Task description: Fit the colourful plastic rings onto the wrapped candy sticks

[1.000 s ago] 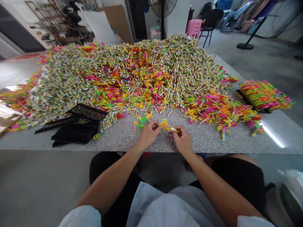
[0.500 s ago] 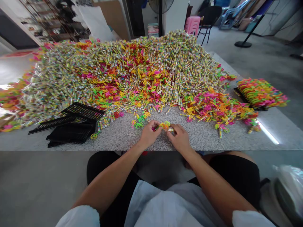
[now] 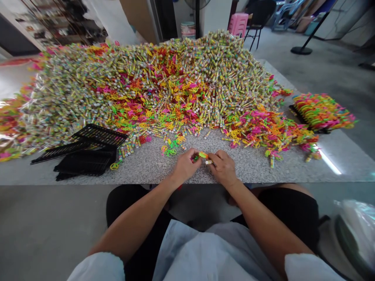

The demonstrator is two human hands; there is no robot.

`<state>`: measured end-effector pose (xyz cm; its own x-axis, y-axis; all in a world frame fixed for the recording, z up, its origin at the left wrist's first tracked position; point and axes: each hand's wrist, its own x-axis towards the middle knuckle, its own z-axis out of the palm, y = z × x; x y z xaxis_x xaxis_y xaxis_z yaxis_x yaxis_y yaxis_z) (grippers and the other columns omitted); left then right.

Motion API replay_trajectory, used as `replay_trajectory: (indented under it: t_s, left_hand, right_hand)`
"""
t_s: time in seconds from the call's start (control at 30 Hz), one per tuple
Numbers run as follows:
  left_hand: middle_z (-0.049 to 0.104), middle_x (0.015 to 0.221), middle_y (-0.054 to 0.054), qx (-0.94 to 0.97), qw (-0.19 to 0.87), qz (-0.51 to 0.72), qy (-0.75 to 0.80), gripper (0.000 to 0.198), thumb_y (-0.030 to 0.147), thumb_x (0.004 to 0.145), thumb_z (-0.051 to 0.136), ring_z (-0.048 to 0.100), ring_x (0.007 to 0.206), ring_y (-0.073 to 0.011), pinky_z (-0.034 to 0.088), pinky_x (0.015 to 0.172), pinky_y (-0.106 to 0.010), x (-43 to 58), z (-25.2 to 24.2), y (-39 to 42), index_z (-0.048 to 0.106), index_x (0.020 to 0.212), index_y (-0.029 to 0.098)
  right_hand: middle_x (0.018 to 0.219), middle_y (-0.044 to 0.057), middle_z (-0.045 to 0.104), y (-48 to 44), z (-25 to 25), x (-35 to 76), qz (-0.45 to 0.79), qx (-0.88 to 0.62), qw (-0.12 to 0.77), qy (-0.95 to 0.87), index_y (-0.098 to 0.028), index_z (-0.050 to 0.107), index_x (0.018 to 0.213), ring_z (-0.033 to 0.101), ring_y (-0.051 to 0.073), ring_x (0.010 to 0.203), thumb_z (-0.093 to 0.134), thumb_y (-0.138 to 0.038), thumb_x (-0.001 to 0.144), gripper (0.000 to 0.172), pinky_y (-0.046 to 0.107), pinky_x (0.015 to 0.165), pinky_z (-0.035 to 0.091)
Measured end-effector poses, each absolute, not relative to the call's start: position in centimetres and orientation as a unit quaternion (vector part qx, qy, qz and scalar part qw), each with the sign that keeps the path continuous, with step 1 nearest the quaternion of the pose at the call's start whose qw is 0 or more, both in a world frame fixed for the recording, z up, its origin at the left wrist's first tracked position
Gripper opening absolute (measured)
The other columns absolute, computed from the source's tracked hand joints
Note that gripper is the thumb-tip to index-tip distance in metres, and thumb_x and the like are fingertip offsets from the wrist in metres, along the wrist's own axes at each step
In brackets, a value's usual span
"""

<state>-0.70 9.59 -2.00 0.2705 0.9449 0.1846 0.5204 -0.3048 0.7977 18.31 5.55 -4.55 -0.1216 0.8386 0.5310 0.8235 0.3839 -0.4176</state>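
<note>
Close to the table's front edge, my left hand [image 3: 187,163] is closed on small bright plastic pieces, pink, green and yellow, partly hidden by its fingers. Facing it, my right hand [image 3: 223,167] pinches a small tube [image 3: 208,162] with a pale end and an orange piece. A yellow-orange plastic piece [image 3: 202,155] shows between the two hands. Just beyond them lie a few loose green and yellow plastic rings [image 3: 171,150]. The heap of small labelled tubes [image 3: 222,74] with coloured plastic tops spreads across the table behind.
Black plastic racks [image 3: 88,156] are stacked loosely at the left. Another rack filled with colourful pieces [image 3: 322,113] stands at the right end of the speckled table [image 3: 152,168]. A smaller pile of coloured pieces [image 3: 260,128] lies right of my hands. Beyond are pink stools [image 3: 238,25].
My hands still meet at the same place, and the pieces between them have turned. The tube in my right hand now shows more plainly. The view has shifted slightly.
</note>
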Motion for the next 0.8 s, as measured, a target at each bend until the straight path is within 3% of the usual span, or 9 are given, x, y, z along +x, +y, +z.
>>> replay_trajectory:
  t_s: [0.17,0.3,0.4,0.53,0.8]
  left_hand:
    - [0.07,0.088,0.0,0.732,0.345,0.321,0.492,0.012,0.027,0.087,0.066,0.062,0.078,-0.0155,0.047,0.074,-0.028,-1.0,-1.9,9.8,0.067,0.098,0.022]
    - [0.071,0.094,-0.002,0.753,0.301,0.327,0.486,0.013,0.027,0.091,0.063,0.064,0.081,-0.0169,0.049,0.079,-0.03,-1.0,-2.4,9.5,0.067,0.103,0.022]
    - [0.072,0.107,-0.006,0.78,0.248,0.35,0.455,0.018,0.027,0.096,0.058,0.066,0.098,-0.0201,0.05,0.092,-0.034,-0.8,-2.5,9.0,0.066,0.111,0.022]
    - [0.068,0.124,-0.009,0.815,0.199,0.38,0.388,0.023,0.025,0.098,0.055,0.06,0.122,-0.0227,0.046,0.108,-0.04,-0.6,-2.5,8.8,0.065,0.118,0.022]
    - [0.072,0.096,-0.003,0.761,0.241,0.38,0.467,0.015,0.029,0.097,0.059,0.067,0.084,-0.016,0.053,0.082,-0.031,-1.3,-4.0,10.1,0.066,0.107,0.021]
  right_hand:
    - [0.087,0.005,0.063,5.9,-4.9,18.3,0.081,-0.561,0.408,-0.716,-0.024,0.075,0.102,0.06,0.021,0.083,0.062,-0.026,0.092,0.016,0.033,0.078,0.048]
    - [0.087,0.005,0.065,5.7,-4.9,17.5,0.139,-0.571,0.452,-0.671,-0.022,0.074,0.097,0.061,0.02,0.081,0.062,-0.026,0.09,0.014,0.033,0.077,0.047]
    - [0.081,0.003,0.066,5.4,-4.5,16.7,0.21,-0.593,0.495,-0.599,-0.022,0.072,0.088,0.06,0.019,0.076,0.062,-0.033,0.092,0.016,0.032,0.072,0.046]
    - [0.059,-0.003,0.054,5.4,-4.3,16.4,0.367,-0.617,0.522,-0.46,-0.022,0.063,0.072,0.048,0.015,0.053,0.063,-0.05,0.09,0.033,0.028,0.052,0.038]
    - [0.05,-0.007,0.041,6.0,-3.9,17.5,0.569,-0.572,0.446,-0.387,-0.023,0.059,0.071,0.035,0.011,0.041,0.067,-0.044,0.079,0.024,0.025,0.04,0.032]
